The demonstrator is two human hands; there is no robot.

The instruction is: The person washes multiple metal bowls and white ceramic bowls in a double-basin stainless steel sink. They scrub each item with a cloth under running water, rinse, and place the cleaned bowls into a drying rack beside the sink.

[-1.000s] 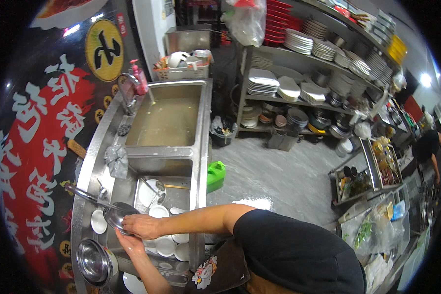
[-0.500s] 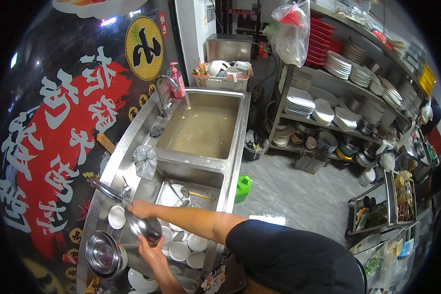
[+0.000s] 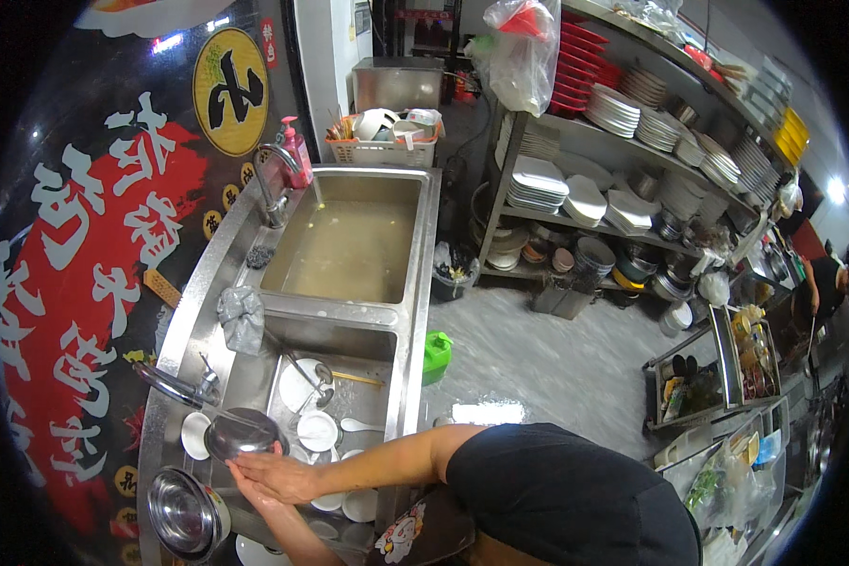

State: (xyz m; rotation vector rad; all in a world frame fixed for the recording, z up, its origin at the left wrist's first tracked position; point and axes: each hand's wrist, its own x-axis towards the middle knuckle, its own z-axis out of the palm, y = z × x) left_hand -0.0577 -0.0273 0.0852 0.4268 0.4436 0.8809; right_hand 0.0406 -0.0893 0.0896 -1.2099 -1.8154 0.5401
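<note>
A shiny metal bowl [image 3: 241,431] is tilted over the near sink basin, its rounded outside turned up. My right hand [image 3: 288,477] lies against its near rim with the fingers close together. Beneath and partly covered by it, my left hand [image 3: 252,494] grips the same rim. Just left of the bowl, a small white bowl [image 3: 195,435] rests on the sink ledge under a curved tap [image 3: 165,381]. White dishes, a white spoon [image 3: 360,425] and a metal ladle [image 3: 324,374] lie in the near basin [image 3: 354,344].
Nested metal bowls [image 3: 181,512] stand at the near left. The far basin [image 3: 415,236] holds cloudy water under another tap [image 3: 272,193]. A grey cloth bundle [image 3: 241,319] sits by the divider. Beyond the floor, a shelf rack [image 3: 500,193] carries stacked plates; a green jug [image 3: 436,357] stands beside the sink.
The metal bowl has tipped so its outer side faces up. My right hand has moved from its far side to the near rim, over my left hand. The whole view has shifted left.
</note>
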